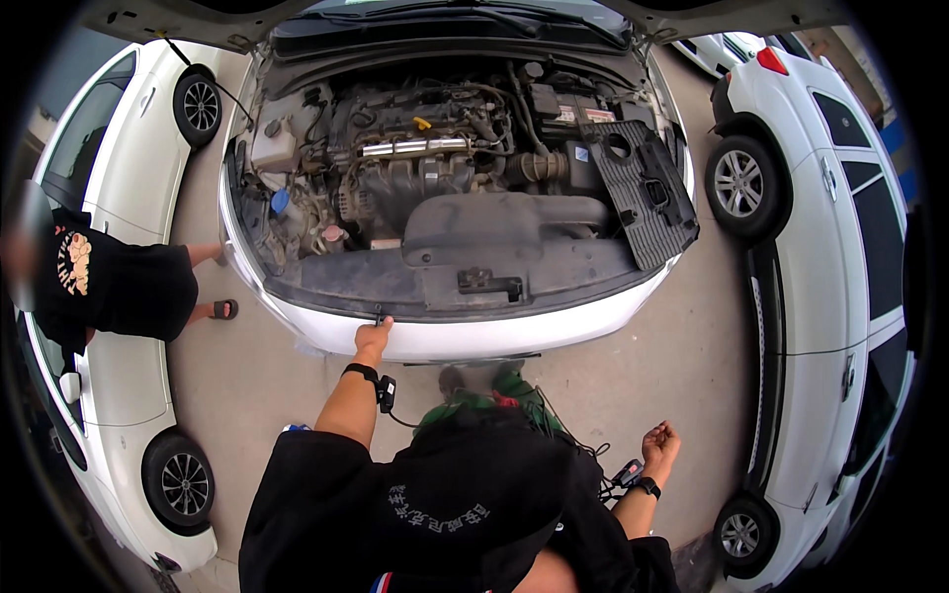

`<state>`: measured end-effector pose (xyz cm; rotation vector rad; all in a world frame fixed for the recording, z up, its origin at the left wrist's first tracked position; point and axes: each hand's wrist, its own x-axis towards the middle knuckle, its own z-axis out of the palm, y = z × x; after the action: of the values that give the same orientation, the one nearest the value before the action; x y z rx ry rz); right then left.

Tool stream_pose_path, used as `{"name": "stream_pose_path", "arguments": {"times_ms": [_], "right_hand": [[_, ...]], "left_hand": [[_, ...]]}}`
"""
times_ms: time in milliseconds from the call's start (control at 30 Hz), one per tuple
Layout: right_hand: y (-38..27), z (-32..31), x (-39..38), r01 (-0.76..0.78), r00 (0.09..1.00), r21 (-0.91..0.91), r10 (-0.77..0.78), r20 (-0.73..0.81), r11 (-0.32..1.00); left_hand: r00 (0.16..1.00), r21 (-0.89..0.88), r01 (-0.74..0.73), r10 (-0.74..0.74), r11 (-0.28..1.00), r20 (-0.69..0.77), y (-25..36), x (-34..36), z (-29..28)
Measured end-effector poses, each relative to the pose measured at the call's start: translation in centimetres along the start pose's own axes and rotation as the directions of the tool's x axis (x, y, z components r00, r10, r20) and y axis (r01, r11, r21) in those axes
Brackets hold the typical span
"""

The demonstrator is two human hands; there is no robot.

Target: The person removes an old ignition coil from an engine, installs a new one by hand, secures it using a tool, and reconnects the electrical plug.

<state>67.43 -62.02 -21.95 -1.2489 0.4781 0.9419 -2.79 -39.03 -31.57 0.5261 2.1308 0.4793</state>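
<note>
My left hand [372, 341] is at the front edge of an open car's engine bay, on the white bumper [445, 339]. Its fingers are closed by a small dark piece [380, 314], too small to name, at the edge of the black front trim panel [346, 287]. Off to my right, away from the car, hangs my right hand [660, 447] with its fingers curled in; whether anything is inside them is hidden. In the bay are the engine [425, 128], a black air intake duct [494, 222] and a black ribbed cover [647, 193] lying aslant on the right.
White cars stand on the left [129, 316] and on the right [816, 267]. A person in a black shirt [129, 282] is beside the left car. Cables [598, 460] hang at my waist and wrists. The raised hood [208, 20] spans the top.
</note>
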Motion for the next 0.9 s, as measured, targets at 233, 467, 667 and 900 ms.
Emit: {"name": "stream_pose_path", "arguments": {"times_ms": [233, 467, 667, 900], "right_hand": [[0.0, -0.3, -0.4, 0.031, 0.999, 0.018, -0.03, -0.03, 0.999], [-0.3, -0.3, -0.5, 0.036, 0.999, 0.009, -0.036, -0.011, 0.999], [0.3, 0.5, -0.8, 0.032, 0.999, 0.014, -0.032, -0.013, 0.999], [0.1, 0.6, -0.3, 0.036, 0.999, -0.015, -0.036, -0.021, 0.999]], "left_hand": [[0.999, -0.004, -0.03, 0.03, 1.0, -0.013, -0.6, 1.0, 0.4], [0.999, -0.019, -0.035, 0.035, 0.999, -0.002, -0.7, 1.1, 0.9], [1.0, 0.032, -0.024, 0.024, 0.999, -0.009, -0.6, 1.0, 0.1], [1.0, 0.042, -0.014, 0.014, 0.999, -0.01, -1.3, 2.1, 0.0]]}}
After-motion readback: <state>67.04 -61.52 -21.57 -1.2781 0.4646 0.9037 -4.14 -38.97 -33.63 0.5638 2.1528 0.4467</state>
